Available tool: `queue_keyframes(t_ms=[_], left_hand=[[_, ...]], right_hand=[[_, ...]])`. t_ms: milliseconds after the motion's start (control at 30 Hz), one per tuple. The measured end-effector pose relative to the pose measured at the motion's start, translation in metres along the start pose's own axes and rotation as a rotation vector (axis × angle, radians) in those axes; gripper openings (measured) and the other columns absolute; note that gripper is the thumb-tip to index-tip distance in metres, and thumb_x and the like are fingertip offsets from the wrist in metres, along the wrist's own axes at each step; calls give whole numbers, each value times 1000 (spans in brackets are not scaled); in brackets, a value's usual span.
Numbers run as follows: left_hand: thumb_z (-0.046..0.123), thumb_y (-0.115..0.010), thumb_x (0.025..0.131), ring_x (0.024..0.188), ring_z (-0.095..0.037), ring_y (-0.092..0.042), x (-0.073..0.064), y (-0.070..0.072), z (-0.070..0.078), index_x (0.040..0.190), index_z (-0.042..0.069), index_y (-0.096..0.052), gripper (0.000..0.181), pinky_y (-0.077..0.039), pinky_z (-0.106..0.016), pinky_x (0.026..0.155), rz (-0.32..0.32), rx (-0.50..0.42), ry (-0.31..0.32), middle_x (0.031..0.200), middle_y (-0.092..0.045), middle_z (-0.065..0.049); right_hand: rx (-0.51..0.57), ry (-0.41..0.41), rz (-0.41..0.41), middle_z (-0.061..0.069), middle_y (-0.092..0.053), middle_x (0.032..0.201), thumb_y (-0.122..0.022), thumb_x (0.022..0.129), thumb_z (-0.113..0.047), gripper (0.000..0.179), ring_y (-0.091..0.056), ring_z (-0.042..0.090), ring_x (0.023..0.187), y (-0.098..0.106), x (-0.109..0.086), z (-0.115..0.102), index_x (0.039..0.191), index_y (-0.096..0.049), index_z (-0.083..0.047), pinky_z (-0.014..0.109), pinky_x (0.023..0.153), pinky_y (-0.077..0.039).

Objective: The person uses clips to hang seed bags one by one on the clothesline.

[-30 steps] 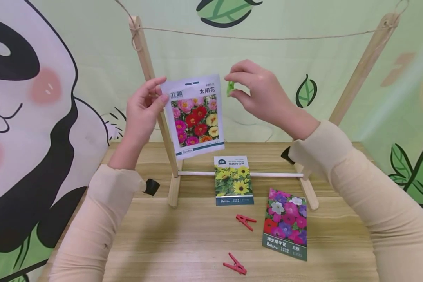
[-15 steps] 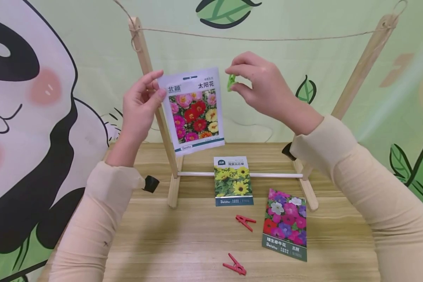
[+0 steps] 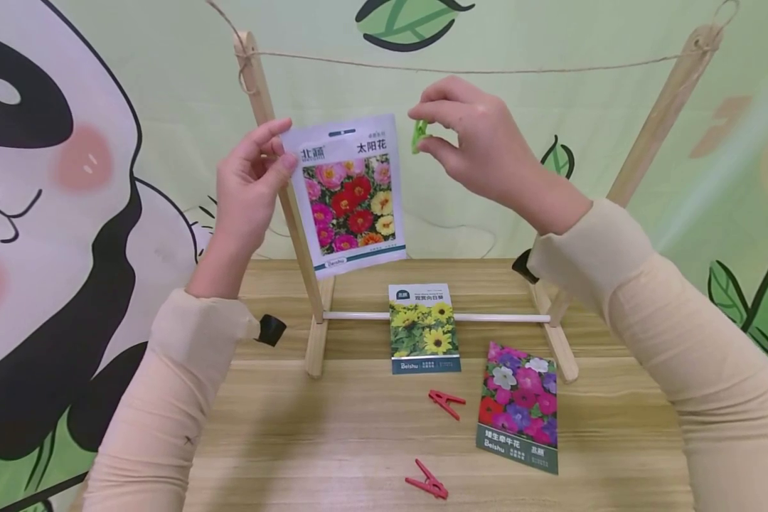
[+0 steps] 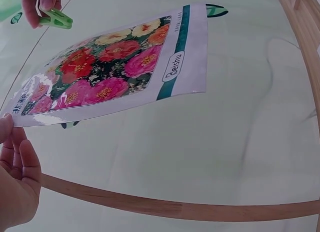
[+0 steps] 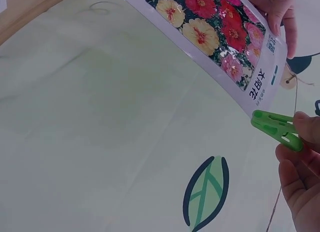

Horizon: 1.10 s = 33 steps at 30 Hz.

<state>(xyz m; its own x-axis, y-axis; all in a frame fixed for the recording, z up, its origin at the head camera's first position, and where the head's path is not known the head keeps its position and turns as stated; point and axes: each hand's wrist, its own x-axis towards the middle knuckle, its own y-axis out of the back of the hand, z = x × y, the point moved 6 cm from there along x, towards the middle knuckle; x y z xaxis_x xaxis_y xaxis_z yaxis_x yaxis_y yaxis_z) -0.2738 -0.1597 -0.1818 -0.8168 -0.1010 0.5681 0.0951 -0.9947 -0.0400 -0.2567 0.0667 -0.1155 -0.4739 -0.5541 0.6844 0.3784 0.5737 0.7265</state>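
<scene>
My left hand (image 3: 248, 181) pinches the upper left edge of a white seed packet (image 3: 352, 203) printed with red, pink and yellow flowers. The packet hangs in the air in front of the left post, below the twine (image 3: 473, 70). To its right, my right hand (image 3: 480, 139) pinches a green clothespin (image 5: 276, 128) between thumb and fingers. In the head view a gap shows between clothespin and packet. From the right wrist the clothespin's tip overlaps the packet's corner, and whether they touch I cannot tell.
A wooden frame's left post (image 3: 256, 85) and right post (image 3: 668, 107) carry the twine. On the table lie a sunflower seed packet (image 3: 424, 331), a petunia-like seed packet (image 3: 518, 409), a red clothespin (image 3: 446, 403) and another red clothespin (image 3: 427, 481). A white rod (image 3: 499, 318) joins the frame's feet.
Both hands have risen toward the twine, carrying the seed packet and the green clothespin. The packet has also shifted slightly left. Things on the table stay where they were.
</scene>
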Motion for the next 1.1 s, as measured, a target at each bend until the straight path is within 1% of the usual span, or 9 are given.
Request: queue_keyframes(t_ms=[300, 467, 600, 867, 967, 1100], left_hand=[[2, -55, 85, 68, -12, -42, 1, 0, 5, 113, 12, -61, 30, -40, -15, 59, -2, -2, -15, 82, -50, 1], [2, -55, 85, 69, -12, -44, 2, 0, 8, 114, 12, -60, 31, -42, -15, 60, -11, -8, -21, 83, -51, 2], [2, -54, 85, 69, -12, -44, 2, 0, 9, 114, 12, -60, 31, -42, -16, 60, -15, -11, -30, 83, -51, 1], [1, -55, 85, 67, -12, -42, 4, 0, 13, 113, 11, -61, 30, -40, -16, 60, -12, -32, -46, 82, -49, 1], [0, -55, 85, 66, -12, -42, 5, 0, 14, 113, 9, -61, 30, -40, -16, 59, -8, -45, -49, 81, -49, 1], [0, -55, 84, 66, -12, -41, 7, 0, 15, 112, 10, -61, 30, -40, -16, 59, -6, -46, -43, 81, -49, 1]], right_hand=[[-10, -12, 9, 14, -58, 104, -62, 82, -7, 25, -53, 23, 94, 5, 4, -1, 105, -63, 4, 32, 81, -47], [-3, -9, 21, 14, -58, 103, -62, 82, -8, 26, -54, 23, 91, 9, 6, -1, 105, -63, 4, 32, 81, -47], [-5, -8, 19, 14, -58, 104, -62, 82, -9, 26, -53, 23, 89, 11, 7, -1, 105, -63, 3, 32, 80, -47], [-20, -22, 3, 14, -58, 106, -62, 82, -9, 26, -52, 22, 90, 11, 9, -1, 106, -63, 3, 31, 81, -46], [-21, -29, -2, 13, -57, 106, -61, 83, -9, 27, -52, 22, 90, 11, 10, -2, 107, -63, 2, 30, 80, -46], [-14, -40, 3, 13, -57, 106, -61, 83, -9, 27, -53, 22, 91, 12, 11, -1, 107, -63, 2, 30, 81, -46]])
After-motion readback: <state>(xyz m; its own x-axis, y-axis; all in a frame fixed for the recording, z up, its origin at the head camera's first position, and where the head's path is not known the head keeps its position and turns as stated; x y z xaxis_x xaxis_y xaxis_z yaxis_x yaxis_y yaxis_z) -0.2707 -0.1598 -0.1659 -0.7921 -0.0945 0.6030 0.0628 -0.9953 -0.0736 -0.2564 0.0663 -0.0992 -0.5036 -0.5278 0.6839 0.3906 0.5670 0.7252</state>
